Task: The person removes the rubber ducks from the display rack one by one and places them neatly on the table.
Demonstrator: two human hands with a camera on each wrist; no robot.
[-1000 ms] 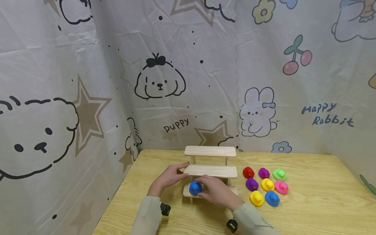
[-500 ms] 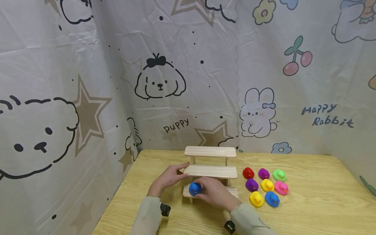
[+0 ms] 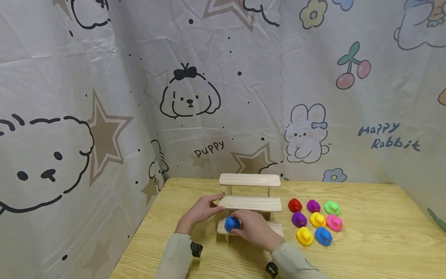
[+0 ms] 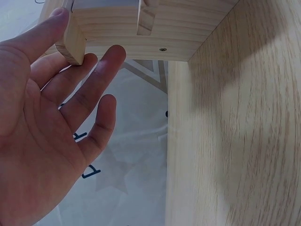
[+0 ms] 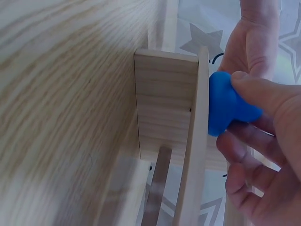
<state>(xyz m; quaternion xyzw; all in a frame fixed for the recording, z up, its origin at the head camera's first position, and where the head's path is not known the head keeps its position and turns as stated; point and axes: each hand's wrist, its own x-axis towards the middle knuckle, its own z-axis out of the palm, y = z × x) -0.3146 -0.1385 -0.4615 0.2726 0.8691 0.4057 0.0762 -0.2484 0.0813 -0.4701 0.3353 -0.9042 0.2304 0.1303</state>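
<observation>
A small three-tier wooden display stand (image 3: pixel 249 202) stands on the table. My right hand (image 3: pixel 256 229) pinches a blue rubber duck (image 3: pixel 231 224) by its side, at the left end of the lowest tier. In the right wrist view the blue duck (image 5: pixel 228 103) has its base against the board, with the thumb and fingers about its head. My left hand (image 3: pixel 201 211) grips the left end of the middle tier. Seen from the left wrist, its thumb and a finger sit on opposite edges of the board end (image 4: pixel 73 42), the other fingers extended.
Right of the stand several rubber ducks lie grouped: red (image 3: pixel 295 205), purple (image 3: pixel 299 219), green (image 3: pixel 332 207), pink (image 3: pixel 334 223), yellow (image 3: pixel 304 236) and blue (image 3: pixel 323 236). A printed curtain (image 3: pixel 209 77) hangs behind the wooden table (image 3: pixel 376 240) and along its sides.
My right hand and wrist have shifted very slightly left, while still holding the blue duck at the lowest tier. The left hand, the stand and the other ducks have stayed put.
</observation>
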